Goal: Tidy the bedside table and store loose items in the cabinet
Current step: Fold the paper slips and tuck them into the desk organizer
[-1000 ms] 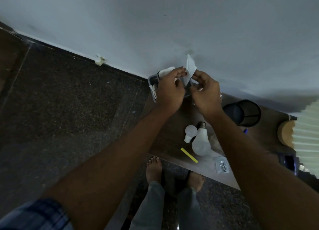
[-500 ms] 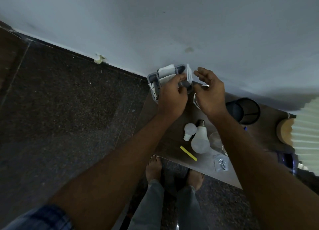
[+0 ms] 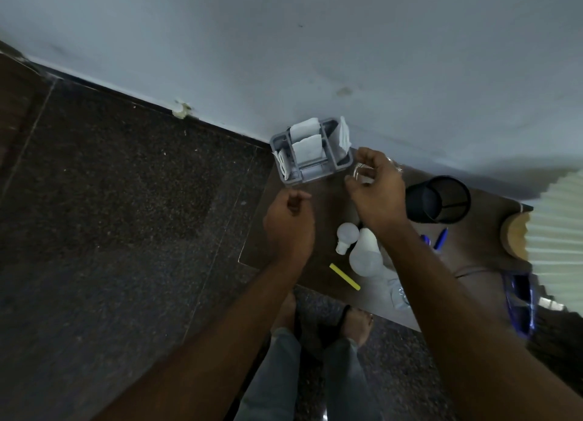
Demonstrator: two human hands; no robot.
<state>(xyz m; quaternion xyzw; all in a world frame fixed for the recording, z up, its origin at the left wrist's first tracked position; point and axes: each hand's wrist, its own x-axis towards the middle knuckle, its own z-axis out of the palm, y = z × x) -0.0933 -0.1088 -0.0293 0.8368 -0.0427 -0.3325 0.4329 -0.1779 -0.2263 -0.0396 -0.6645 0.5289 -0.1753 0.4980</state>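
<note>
Bulbs [image 3: 362, 247], yellow stick [image 3: 344, 276], mesh cup [image 3: 438, 199] crowd table [image 3: 325, 206]

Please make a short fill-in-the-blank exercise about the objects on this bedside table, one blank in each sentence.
1. The thin stick near the table's front edge is ___ in colour.
2. The grey organizer stands against the ___.
3. Beside the large bulb lies a ___ bulb.
4. The black mesh cup is on the ___ hand's side.

Missing words: yellow; wall; smaller; right
</note>
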